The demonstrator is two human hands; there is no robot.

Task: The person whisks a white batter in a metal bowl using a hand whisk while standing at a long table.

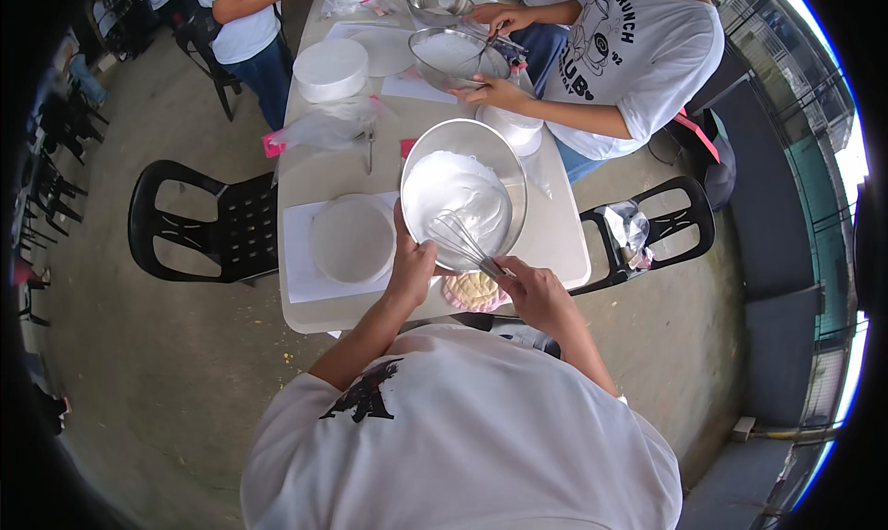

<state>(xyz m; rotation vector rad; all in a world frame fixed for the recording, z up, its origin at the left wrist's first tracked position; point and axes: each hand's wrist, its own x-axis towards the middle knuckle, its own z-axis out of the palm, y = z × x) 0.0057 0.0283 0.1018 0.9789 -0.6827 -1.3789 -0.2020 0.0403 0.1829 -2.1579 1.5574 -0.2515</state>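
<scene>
My left hand [414, 266] grips the near left rim of a stainless steel mixing bowl [519, 204], which is tilted towards me. Thick, glossy white cream [451, 180] fills much of its inside. In my right hand [531, 284] is the handle of a wire balloon whisk [461, 238], its wires resting in the near part of the cream. Below the bowl lies a quilted yellow and pink cloth pad [476, 292], partly hidden. A round, pale cake board or disc [352, 238] lies on white paper [300, 280] to the left of my left hand.
Across the table [326, 180], a co-worker's hand [496, 93] holds another cream bowl [423, 41]. A white round cake form [331, 70], a plastic bag [326, 127] and a thin metal tool [370, 152] lie further back. Black plastic chairs [177, 270] flank the table, the right chair [704, 218] holding plastic packaging.
</scene>
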